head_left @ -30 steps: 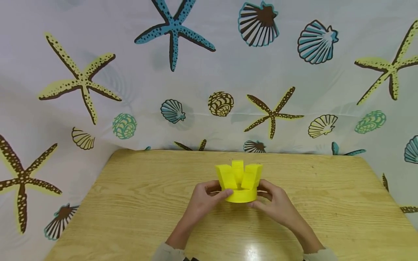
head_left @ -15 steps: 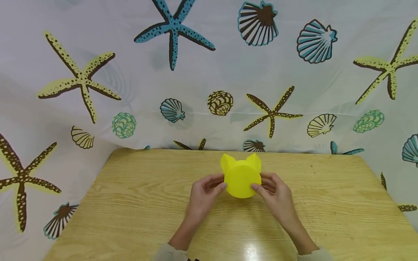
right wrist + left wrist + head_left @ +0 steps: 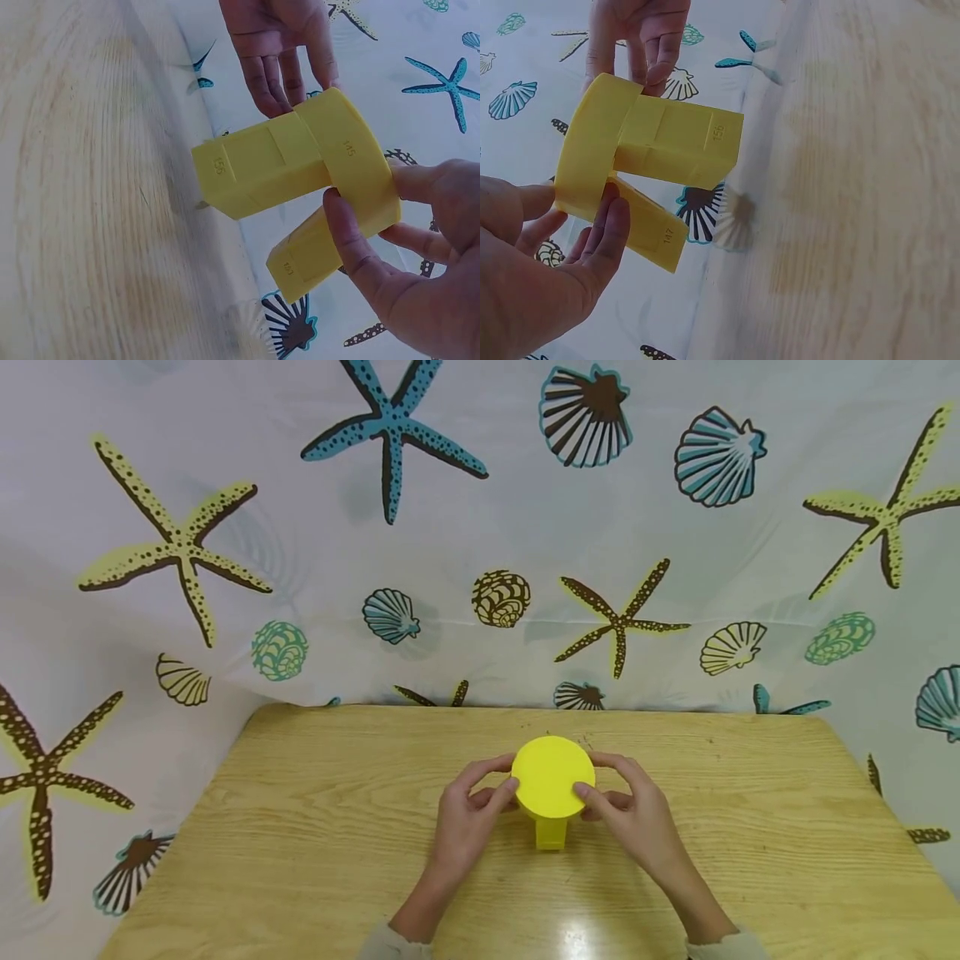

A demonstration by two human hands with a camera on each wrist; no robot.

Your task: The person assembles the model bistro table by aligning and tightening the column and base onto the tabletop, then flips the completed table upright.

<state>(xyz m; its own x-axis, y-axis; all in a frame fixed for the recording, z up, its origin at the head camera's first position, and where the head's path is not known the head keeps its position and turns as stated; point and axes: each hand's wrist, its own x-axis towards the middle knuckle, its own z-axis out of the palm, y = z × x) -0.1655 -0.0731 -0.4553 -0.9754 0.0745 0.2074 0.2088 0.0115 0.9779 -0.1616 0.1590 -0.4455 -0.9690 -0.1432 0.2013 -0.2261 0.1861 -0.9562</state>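
Between both hands is a yellow plastic piece (image 3: 553, 777), a round base with several block-shaped prongs. In the head view the flat disc faces up and toward the camera, and one prong (image 3: 551, 835) shows below it. The left hand (image 3: 463, 814) pinches the disc's left edge, thumb on the rim. On the opposite edge the right hand (image 3: 637, 818) grips it, thumb on the flat face. Both wrist views show the yellow piece (image 3: 592, 146) held above the table, with raised numbers on its prongs (image 3: 259, 161). The other prongs are hidden in the head view.
A wooden table (image 3: 337, 793) lies under the hands. Behind it and at its sides hangs a white cloth (image 3: 450, 543) printed with starfish and shells. Light-coloured sleeves (image 3: 723, 943) cover the forearms near the bottom edge.
The yellow piece has been turned over: its prongs pointed up, then away, and now point down with the disc's flat face upward. Both hands keep hold of it.
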